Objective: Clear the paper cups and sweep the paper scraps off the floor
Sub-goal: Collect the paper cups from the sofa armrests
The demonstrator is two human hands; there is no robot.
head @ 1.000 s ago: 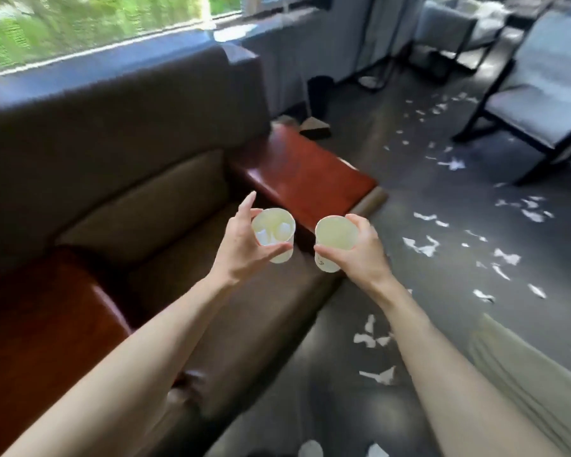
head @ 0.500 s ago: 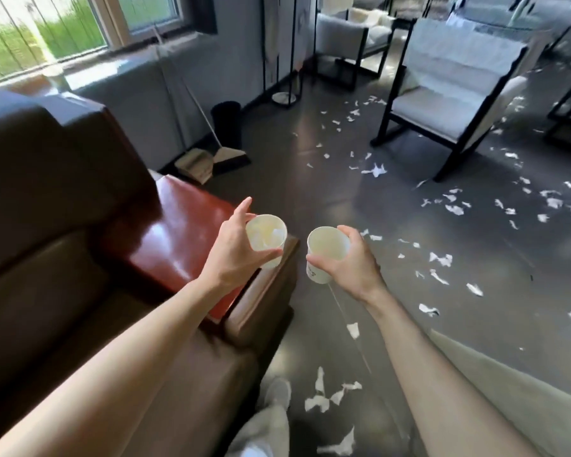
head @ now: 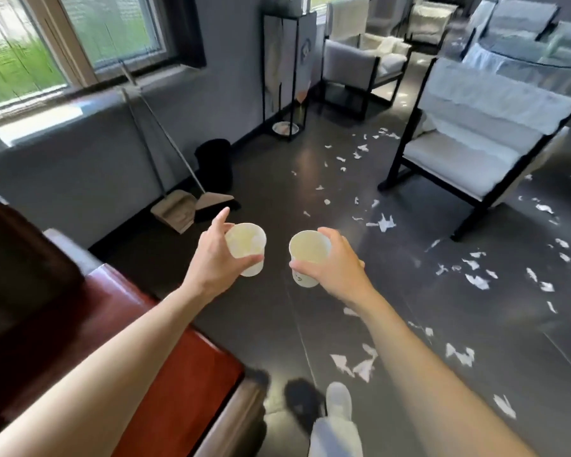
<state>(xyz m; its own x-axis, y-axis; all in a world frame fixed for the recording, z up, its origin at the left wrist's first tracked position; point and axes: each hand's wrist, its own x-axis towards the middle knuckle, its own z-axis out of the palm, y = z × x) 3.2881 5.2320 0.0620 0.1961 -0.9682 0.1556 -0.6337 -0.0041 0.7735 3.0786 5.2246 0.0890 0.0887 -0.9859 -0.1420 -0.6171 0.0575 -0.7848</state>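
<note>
Left hand (head: 215,258): fingers wrapped round one cup (head: 246,247); right hand (head: 334,266): fingers wrapped round second cup (head: 308,257), both held upright over floor (head: 277,206). Scraps (head: 384,222) strewn ahead and right, near armchair (head: 475,143). Broom (head: 211,201), dustpan (head: 175,209), bin (head: 215,166) against wall; sofa arm (head: 178,374) at left.

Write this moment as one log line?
left hand: holds cup | right hand: holds cup | bin: ahead | scraps: unswept

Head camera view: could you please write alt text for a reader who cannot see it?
A person's left hand and right hand each hold a white paper cup above a dark floor strewn with white paper scraps; a broom, dustpan and black bin stand ahead.
</note>
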